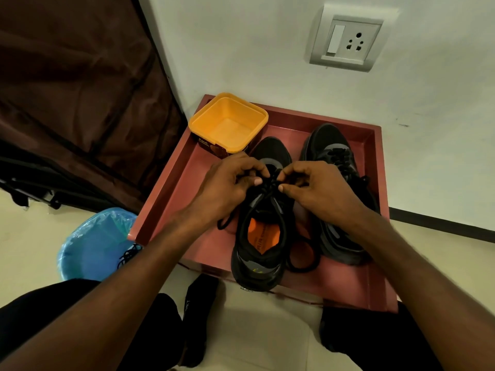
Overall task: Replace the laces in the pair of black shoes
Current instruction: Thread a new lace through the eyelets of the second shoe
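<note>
Two black shoes stand side by side in a red tray (pixel 171 188), toes toward the wall. The left shoe (pixel 263 236) has an orange insole and a black lace (pixel 302 259) whose loose ends trail beside it. My left hand (pixel 227 183) and my right hand (pixel 321 191) meet over its upper eyelets, each pinching the lace between thumb and fingers. The right shoe (pixel 334 151) is laced, and my right forearm covers its rear part.
An empty orange tub (pixel 229 124) sits in the tray's far left corner. A blue-lined bin (pixel 96 245) with a black lace (pixel 128 257) over its rim stands left of the tray. White wall with socket (pixel 348 40) behind; dark fabric wardrobe (pixel 80 103) at left.
</note>
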Demonstrator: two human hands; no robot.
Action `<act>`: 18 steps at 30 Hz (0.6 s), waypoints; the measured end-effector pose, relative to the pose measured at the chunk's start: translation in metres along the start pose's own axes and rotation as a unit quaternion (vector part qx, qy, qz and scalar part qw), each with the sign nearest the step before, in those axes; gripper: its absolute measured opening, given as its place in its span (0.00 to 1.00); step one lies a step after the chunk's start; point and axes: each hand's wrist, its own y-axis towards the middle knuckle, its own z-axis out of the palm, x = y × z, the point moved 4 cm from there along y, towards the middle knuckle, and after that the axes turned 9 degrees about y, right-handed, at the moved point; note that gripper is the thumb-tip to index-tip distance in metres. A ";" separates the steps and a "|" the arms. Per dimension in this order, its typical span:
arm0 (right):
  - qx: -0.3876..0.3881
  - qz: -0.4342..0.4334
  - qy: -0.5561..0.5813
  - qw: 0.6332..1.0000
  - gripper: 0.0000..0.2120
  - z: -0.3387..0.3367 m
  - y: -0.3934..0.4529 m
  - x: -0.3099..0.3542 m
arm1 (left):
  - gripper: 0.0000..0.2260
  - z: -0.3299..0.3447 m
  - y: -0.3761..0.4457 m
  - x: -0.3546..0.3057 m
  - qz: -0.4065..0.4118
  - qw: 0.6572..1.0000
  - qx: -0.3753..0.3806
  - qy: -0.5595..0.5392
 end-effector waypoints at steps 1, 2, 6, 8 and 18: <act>0.000 -0.003 -0.002 1.000 0.06 0.001 0.000 0.001 | 0.10 0.000 0.000 0.000 0.001 1.000 -0.010 0.004; -0.003 -0.008 -0.007 1.000 0.07 0.001 -0.001 0.002 | 0.09 0.000 0.000 -0.001 0.004 1.000 -0.023 0.013; -0.021 -0.026 -0.040 0.999 0.05 0.008 0.000 0.006 | 0.07 0.003 -0.001 -0.008 0.017 0.996 -0.047 0.079; -0.020 -0.033 -0.058 0.998 0.04 0.011 0.000 0.006 | 0.07 0.006 -0.002 -0.010 0.027 0.994 -0.042 0.102; -0.029 -0.020 -0.010 0.999 0.00 0.008 -0.002 0.002 | 0.09 -0.001 -0.002 -0.013 -0.002 0.996 -0.013 0.084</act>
